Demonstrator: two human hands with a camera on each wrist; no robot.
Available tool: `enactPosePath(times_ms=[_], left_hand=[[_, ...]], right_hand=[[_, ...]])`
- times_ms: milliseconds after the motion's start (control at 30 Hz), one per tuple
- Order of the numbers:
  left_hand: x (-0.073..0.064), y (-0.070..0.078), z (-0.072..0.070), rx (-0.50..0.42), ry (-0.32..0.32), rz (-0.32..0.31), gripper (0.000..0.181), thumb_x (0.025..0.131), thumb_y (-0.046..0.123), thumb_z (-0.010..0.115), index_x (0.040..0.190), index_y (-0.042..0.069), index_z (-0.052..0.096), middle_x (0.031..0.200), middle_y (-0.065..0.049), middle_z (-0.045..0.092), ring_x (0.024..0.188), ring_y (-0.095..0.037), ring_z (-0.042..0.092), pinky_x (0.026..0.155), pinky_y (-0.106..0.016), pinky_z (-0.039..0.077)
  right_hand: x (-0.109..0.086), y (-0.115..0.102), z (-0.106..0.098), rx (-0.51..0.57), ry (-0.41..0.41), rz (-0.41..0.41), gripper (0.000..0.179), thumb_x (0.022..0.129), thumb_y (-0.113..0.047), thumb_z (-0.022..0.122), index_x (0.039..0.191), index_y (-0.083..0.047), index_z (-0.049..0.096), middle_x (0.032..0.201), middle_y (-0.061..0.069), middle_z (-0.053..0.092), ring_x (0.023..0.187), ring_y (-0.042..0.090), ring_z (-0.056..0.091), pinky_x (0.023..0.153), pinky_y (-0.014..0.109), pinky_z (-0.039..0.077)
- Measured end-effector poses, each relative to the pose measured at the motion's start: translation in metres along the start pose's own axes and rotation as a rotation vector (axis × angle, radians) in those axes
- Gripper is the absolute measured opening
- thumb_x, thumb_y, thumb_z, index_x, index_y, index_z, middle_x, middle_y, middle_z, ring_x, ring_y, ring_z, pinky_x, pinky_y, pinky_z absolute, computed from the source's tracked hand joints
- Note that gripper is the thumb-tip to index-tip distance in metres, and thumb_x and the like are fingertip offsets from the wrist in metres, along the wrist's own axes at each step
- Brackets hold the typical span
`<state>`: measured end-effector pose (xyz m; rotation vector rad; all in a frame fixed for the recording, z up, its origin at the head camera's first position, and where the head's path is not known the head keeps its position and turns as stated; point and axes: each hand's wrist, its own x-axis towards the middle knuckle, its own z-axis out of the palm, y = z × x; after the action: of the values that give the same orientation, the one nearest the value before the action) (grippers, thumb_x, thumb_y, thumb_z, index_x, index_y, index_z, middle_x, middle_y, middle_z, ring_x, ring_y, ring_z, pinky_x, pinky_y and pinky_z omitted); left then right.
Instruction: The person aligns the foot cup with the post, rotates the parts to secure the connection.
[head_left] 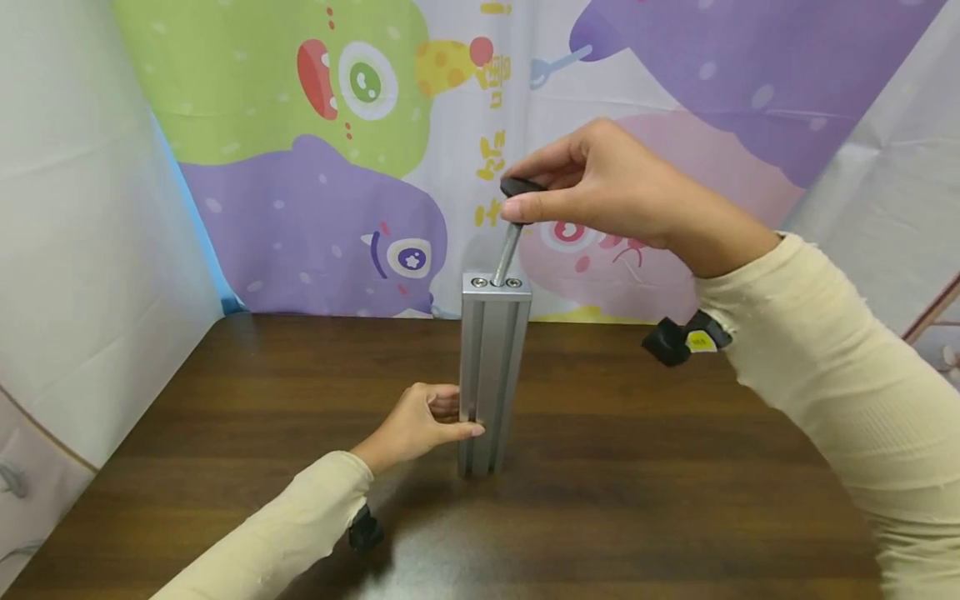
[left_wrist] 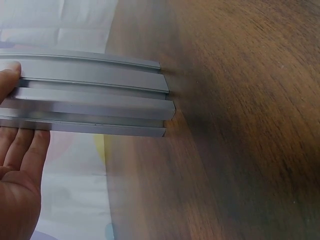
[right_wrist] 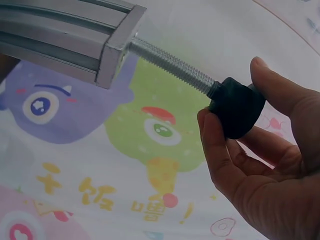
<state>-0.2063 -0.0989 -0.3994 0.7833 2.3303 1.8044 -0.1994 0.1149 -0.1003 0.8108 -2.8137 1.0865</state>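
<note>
An aluminium profile (head_left: 492, 375) stands upright on the table, an end plate (head_left: 497, 285) with two screws on its top. My left hand (head_left: 420, 423) grips the profile low down, thumb on the near face and fingers on the far side; the left wrist view shows the thumb and fingers on opposite faces of its grooved length. Above, my right hand (head_left: 600, 187) pinches the black base of a levelling foot (right_wrist: 239, 107) between thumb and fingers. Its threaded rod (right_wrist: 172, 66) tilts a little, with its lower end at the plate's middle hole. How deep the tip sits is hidden.
The brown wooden table (head_left: 637, 467) reaches back to a printed cloth (head_left: 315, 217) with cartoon monsters. White cloth walls (head_left: 67, 208) rise at both sides. A black wrist camera (head_left: 686, 336) hangs under the right sleeve, another (head_left: 365, 529) under the left.
</note>
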Motion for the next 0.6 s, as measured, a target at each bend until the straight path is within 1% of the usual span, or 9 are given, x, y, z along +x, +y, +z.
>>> enactPosePath(times_ms=[133,267,400,467,600], left_hand=[[0.0,0.0,0.0,0.004,0.001,-0.001,0.028,0.077,0.008,0.08,0.1,-0.004,0.07,0.091,-0.014,0.073,0.087,-0.018,0.07,0.075,-0.024,0.057],[0.0,0.001,0.001,0.009,0.0,-0.004,0.029,0.077,0.009,0.081,0.1,-0.004,0.07,0.091,-0.014,0.073,0.087,-0.018,0.07,0.075,-0.023,0.056],[0.0,0.002,0.0,0.01,0.002,-0.003,0.029,0.077,0.009,0.08,0.1,-0.004,0.069,0.09,-0.014,0.073,0.086,-0.017,0.07,0.074,-0.023,0.057],[0.0,0.002,0.0,0.011,0.002,-0.001,0.028,0.077,0.009,0.08,0.1,-0.004,0.069,0.09,-0.014,0.073,0.085,-0.017,0.069,0.074,-0.023,0.057],[-0.001,0.003,0.0,0.023,0.005,-0.003,0.029,0.077,0.009,0.081,0.1,-0.004,0.07,0.09,-0.014,0.073,0.085,-0.015,0.069,0.074,-0.023,0.056]], right_hand=[[0.003,-0.005,-0.001,-0.03,-0.028,-0.019,0.04,0.082,-0.029,0.077,0.114,-0.007,0.07,0.098,0.003,0.074,0.09,0.009,0.066,0.075,0.02,0.051],[0.005,-0.011,-0.001,-0.08,-0.045,-0.04,0.04,0.08,-0.031,0.079,0.112,-0.007,0.071,0.094,0.004,0.074,0.08,0.01,0.064,0.069,0.02,0.049],[0.008,-0.015,0.0,-0.122,-0.06,-0.058,0.041,0.079,-0.033,0.079,0.111,-0.009,0.072,0.093,0.003,0.073,0.076,0.01,0.061,0.065,0.021,0.047],[0.01,-0.016,0.001,-0.134,-0.077,-0.056,0.04,0.079,-0.033,0.079,0.111,-0.009,0.072,0.093,0.003,0.073,0.074,0.009,0.06,0.061,0.021,0.046],[0.012,-0.018,0.001,-0.153,-0.115,-0.044,0.04,0.079,-0.031,0.08,0.112,-0.01,0.072,0.093,0.002,0.073,0.074,0.008,0.058,0.057,0.022,0.045]])
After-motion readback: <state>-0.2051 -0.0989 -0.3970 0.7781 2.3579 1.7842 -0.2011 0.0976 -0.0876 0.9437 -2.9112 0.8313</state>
